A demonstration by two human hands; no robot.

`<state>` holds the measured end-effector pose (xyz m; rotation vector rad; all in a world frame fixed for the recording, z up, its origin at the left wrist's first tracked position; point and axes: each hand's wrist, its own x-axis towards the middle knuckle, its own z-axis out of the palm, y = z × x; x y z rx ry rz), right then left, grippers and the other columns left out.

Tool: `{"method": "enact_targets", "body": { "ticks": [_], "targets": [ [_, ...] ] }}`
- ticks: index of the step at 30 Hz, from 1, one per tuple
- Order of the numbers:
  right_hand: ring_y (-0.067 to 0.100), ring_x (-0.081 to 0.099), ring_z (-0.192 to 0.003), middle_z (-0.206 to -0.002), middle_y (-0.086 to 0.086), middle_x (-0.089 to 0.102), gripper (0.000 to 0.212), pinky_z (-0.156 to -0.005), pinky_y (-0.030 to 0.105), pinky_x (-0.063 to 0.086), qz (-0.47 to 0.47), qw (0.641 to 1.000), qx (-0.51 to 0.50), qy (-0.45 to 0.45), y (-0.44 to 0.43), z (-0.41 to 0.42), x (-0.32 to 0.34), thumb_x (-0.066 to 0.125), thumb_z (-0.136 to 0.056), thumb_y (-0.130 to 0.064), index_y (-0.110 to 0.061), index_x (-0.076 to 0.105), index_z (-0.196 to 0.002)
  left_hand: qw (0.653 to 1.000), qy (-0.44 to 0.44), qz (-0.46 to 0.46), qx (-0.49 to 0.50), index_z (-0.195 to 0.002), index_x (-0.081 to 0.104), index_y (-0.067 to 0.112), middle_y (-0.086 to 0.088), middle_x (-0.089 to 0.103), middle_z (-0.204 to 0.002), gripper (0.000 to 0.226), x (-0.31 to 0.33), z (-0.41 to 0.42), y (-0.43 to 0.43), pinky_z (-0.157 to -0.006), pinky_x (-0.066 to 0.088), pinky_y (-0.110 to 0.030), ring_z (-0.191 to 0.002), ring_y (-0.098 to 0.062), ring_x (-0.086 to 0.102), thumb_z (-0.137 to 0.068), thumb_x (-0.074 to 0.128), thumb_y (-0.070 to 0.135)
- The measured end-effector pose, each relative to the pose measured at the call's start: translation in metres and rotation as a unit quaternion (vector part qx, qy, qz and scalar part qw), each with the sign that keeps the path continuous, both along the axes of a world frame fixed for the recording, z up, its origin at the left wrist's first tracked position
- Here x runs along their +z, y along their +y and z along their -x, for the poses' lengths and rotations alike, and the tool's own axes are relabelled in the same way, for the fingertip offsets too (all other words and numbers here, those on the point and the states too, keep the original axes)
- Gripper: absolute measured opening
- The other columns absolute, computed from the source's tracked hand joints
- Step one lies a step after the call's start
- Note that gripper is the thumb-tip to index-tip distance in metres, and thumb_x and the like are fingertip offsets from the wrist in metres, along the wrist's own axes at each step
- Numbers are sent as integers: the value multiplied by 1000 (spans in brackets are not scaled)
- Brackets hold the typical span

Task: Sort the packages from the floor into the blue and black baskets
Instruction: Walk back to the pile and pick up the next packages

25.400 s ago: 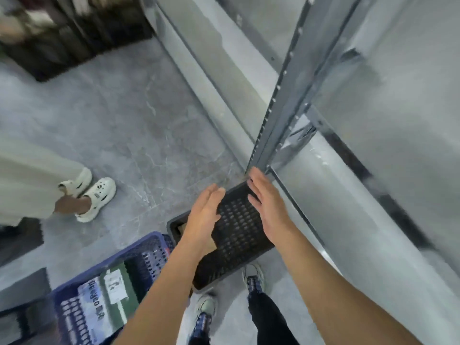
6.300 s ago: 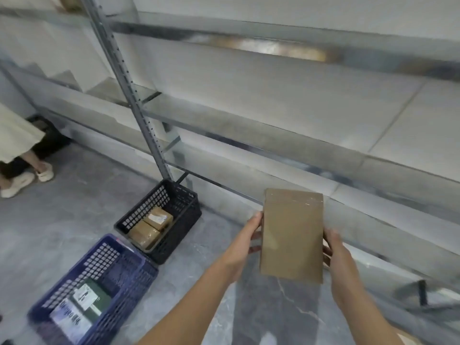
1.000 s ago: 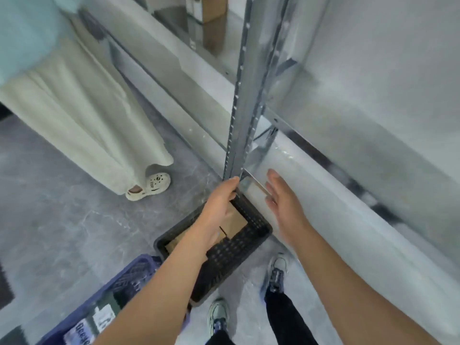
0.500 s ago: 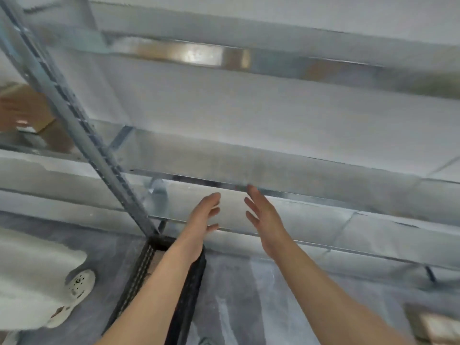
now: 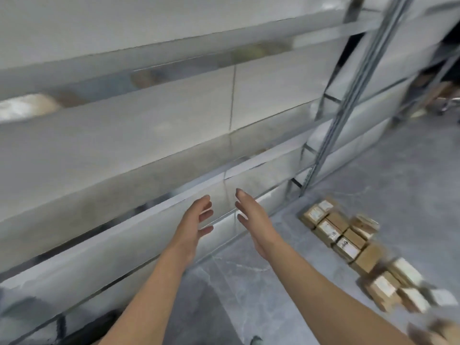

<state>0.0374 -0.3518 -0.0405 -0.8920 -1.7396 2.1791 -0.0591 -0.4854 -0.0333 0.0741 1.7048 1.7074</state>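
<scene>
Packages (image 5: 348, 239) lie in a loose row on the grey floor (image 5: 249, 295), off to my right, running from near the foot of the metal shelf upright (image 5: 348, 100) toward the lower right corner of the view; neither the blue nor the black basket is in this view. Left hand (image 5: 193, 225) and right hand (image 5: 254, 220) are both raised in front of the lower shelf (image 5: 124, 185), palms facing each other with a gap between them, fingers spread and loosely curled. Each grip is wide open and empty. The packages read as small brown cardboard boxes, several with white labels on the upper face; the nearest ones are blurred and I cannot make out their edges well. My judgement: they are light and stiff, with dry card faces that give decent friction, so a one-handed pinch across the two short sides should hold. The taped or labelled faces may be slicker, so I would avoid pressing only there. Boxes sit touching their neighbours, so I would take one from the end of the row or lift from above, thumb on one side wall and fingers on the opposite. Contents unknown; I would treat them as possibly fragile and set them down rather than drop them.
</scene>
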Motion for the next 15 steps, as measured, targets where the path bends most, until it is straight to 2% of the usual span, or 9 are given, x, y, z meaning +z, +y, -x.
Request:
{"method": "enact_targets", "body": {
  "ticks": [3,8,10,13,15],
  "targets": [
    [6,39,-148,-163,-16,38,64,-127,40,31,2,998,-63,2,36,-36,-1,46,-104,-62,-31,39,-159,997,5,8,-76,-132,65,28,7,65,-134,38,3,-22,54,-97,55,-42,-124,-11,62,-102,58,49],
    [8,39,-148,-160,-15,42,62,-127,41,29,14,984,-175,-1,74,-86,-2,47,-103,-65,-34,43,-156,981,5,13,-194,-129,66,29,7,65,-134,34,1,-54,124,-105,52,-47,-124,-11,61,-103,56,47],
    [10,40,-148,-157,-14,44,54,-127,42,30,24,975,-219,-5,83,-102,-3,47,-104,-61,-35,45,-151,972,0,13,-234,-133,65,28,7,65,-133,37,-3,-66,145,-99,54,-43,-124,-12,62,-102,57,47],
    [13,38,-150,-162,-9,40,60,-127,43,30,24,961,-276,-19,87,-126,-7,46,-105,-60,-31,39,-157,957,-11,17,-290,-132,66,24,6,66,-131,39,-11,-83,168,-88,53,-38,-122,-12,63,-101,58,47],
    [13,38,-150,-162,-9,40,62,-126,42,30,27,950,-310,-25,87,-138,-11,46,-104,-61,-30,38,-158,946,-15,22,-323,-135,65,21,4,65,-132,44,-19,-91,179,-87,52,-39,-122,-14,62,-101,59,48]
  ]
}}
